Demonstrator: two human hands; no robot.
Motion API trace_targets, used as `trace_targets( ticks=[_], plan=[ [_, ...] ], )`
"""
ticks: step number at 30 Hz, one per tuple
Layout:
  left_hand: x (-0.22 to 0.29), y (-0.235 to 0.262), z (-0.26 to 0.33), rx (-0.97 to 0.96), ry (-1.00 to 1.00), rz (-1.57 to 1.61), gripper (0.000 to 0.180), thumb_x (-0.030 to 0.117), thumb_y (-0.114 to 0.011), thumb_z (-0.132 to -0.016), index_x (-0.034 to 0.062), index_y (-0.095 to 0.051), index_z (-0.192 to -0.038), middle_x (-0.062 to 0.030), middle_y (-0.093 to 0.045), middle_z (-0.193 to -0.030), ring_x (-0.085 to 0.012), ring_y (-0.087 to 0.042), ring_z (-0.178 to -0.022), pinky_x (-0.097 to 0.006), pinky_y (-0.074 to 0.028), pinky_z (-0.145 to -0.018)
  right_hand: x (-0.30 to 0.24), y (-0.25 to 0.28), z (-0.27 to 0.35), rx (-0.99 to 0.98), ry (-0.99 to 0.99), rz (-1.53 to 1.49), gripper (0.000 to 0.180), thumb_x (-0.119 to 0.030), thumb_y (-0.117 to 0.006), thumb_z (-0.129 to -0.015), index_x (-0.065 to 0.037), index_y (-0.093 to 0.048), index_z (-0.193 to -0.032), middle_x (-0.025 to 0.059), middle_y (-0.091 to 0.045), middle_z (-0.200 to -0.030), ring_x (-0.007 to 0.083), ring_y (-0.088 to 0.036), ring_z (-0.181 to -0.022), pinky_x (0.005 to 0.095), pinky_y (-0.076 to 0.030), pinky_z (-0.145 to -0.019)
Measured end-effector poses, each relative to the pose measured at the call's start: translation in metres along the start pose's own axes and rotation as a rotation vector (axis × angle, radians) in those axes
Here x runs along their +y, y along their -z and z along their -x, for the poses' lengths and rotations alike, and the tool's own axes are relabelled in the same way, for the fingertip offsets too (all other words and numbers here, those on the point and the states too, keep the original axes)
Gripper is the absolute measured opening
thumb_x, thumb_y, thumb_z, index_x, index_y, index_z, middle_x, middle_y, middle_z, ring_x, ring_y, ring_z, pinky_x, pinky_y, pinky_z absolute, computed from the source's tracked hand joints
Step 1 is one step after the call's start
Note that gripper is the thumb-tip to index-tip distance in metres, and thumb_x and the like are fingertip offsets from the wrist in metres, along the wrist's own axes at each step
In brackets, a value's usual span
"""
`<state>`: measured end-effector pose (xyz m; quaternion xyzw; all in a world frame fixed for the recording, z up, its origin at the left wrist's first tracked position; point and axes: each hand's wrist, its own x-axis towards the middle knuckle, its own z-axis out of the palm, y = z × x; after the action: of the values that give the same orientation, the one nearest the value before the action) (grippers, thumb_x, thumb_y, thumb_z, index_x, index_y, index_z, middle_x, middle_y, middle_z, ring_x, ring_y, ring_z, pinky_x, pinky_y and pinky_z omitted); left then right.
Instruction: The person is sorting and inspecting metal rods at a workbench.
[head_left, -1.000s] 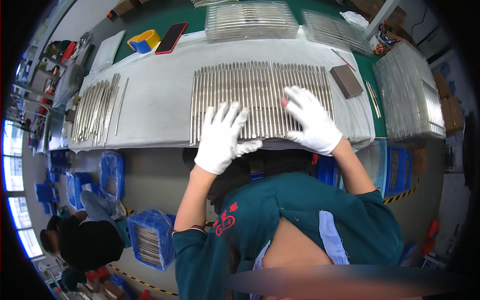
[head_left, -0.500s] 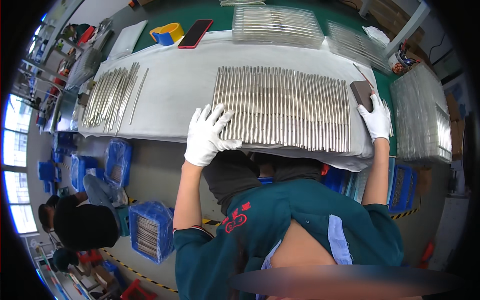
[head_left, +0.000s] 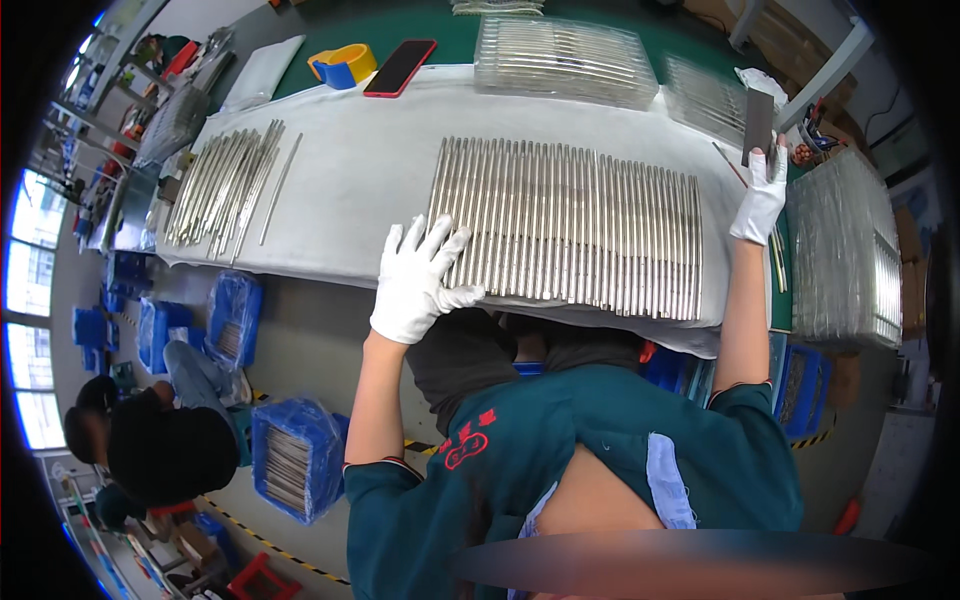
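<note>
A wide row of slim silver metal rods (head_left: 570,225) lies side by side on the white cloth (head_left: 350,170) in front of me. My left hand (head_left: 420,280), in a white glove, rests with spread fingers against the row's left end. At the table's right side my right hand (head_left: 762,198), gloved but with bare fingertips showing, grips a dark grey-brown rectangular block (head_left: 758,125) held upright. Beside that hand a thin pointed stick (head_left: 728,160) lies on the cloth, and a few loose rods (head_left: 778,260) lie by the wrist.
A looser pile of rods (head_left: 225,190) lies at left. Behind are blue and yellow tape rolls (head_left: 342,66), a phone (head_left: 400,68) and clear trays of rods (head_left: 560,60). Wrapped trays (head_left: 845,250) stand at right. Blue bins (head_left: 295,460) and a seated person (head_left: 170,440) are left below.
My right hand has picked up the block from the cloth and raised it away from me, slightly right. My left hand stays at the row's left end. The view has shifted slightly.
</note>
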<state>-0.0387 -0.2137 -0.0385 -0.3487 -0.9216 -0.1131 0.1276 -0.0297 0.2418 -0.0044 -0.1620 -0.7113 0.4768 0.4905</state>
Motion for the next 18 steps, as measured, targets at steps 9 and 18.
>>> trace_targets(
  ticks=[9,18],
  plan=[
    [0.031,0.004,-0.03,-0.213,0.109,-0.02,0.085,0.07,-0.046,-0.085,0.0103,-0.039,-0.145,-0.0232,-0.038,-0.147,-0.0393,-0.035,-0.136,-0.056,-0.022,-0.112,0.038,-0.004,0.003,0.059,-0.095,-0.027,0.056,-0.023,-0.064,-0.095,0.0,-0.044,-0.142,0.0091,-0.054,-0.134,0.0153,-0.053,-0.115,0.0278,-0.039,-0.101],
    [0.029,-0.002,-0.05,-0.256,0.105,0.027,0.082,0.067,-0.043,-0.089,0.0079,-0.037,-0.146,-0.0211,-0.036,-0.15,-0.0364,-0.031,-0.14,-0.054,-0.018,-0.115,0.041,0.0,-0.002,0.25,-0.395,-0.462,0.056,-0.035,-0.058,-0.096,-0.003,-0.045,-0.14,0.0096,-0.049,-0.136,0.0229,-0.048,-0.124,0.0366,-0.038,-0.105]
  ],
)
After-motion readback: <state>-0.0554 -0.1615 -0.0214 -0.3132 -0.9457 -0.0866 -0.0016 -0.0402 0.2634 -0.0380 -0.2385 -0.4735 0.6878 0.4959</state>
